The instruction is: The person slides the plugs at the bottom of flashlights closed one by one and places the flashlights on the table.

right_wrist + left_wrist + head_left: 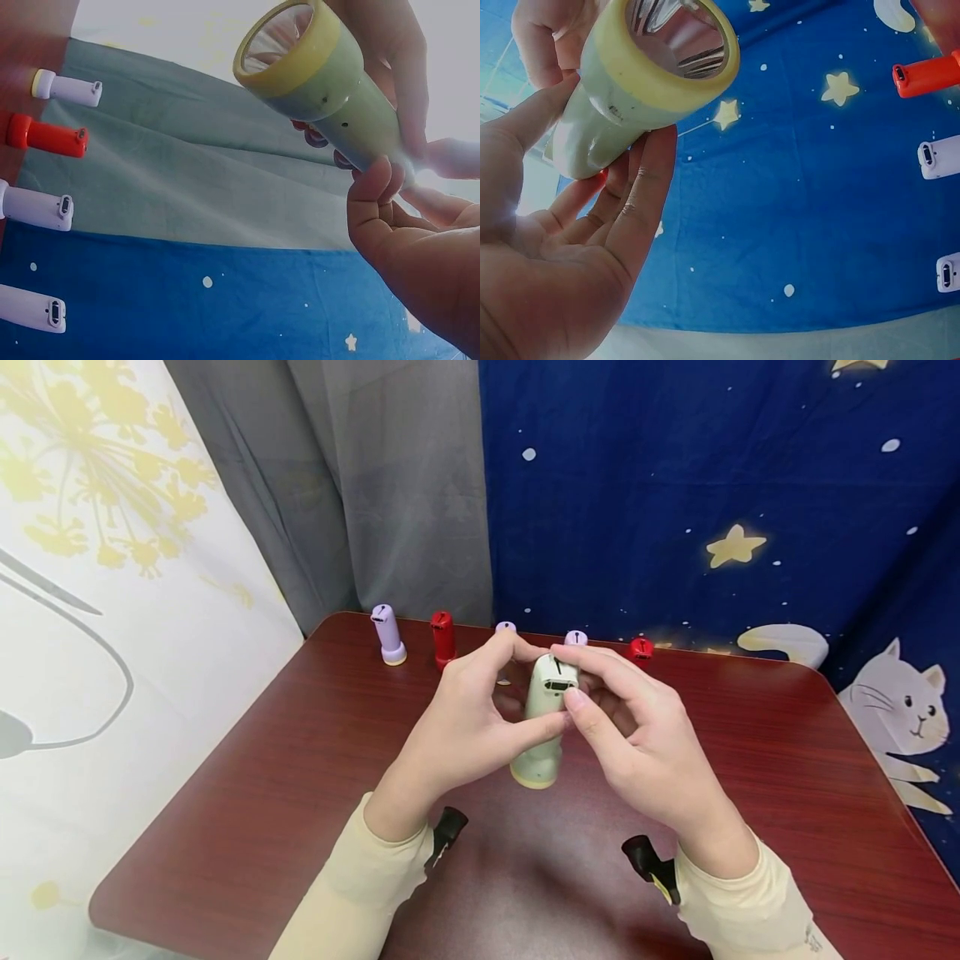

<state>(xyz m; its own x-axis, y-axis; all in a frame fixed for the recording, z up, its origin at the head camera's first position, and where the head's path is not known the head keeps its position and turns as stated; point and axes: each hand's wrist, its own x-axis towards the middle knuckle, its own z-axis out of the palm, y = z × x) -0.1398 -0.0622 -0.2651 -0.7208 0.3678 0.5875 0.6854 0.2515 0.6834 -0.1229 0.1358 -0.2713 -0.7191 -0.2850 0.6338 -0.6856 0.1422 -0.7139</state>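
A pale green flashlight (542, 764) with a yellow rim is held up over the table, its lens end down and its capped tail end up. My left hand (465, 718) grips its body from the left, thumb across the near side and fingers behind. From the right, my right hand (652, 735) pinches the tail end between thumb and forefinger, beside a small dark slot. The left wrist view shows the flashlight's reflector (679, 37) inside the rim. Seen from the right wrist, the green body (364, 124) lies between both hands.
Along the table's (300, 793) far edge stand a lilac flashlight (387, 635), a red one (443, 639), two more lilac ones, partly behind my hands, and another red flashlight (641, 649). A grey and blue starry curtain (637, 502) hangs behind the table.
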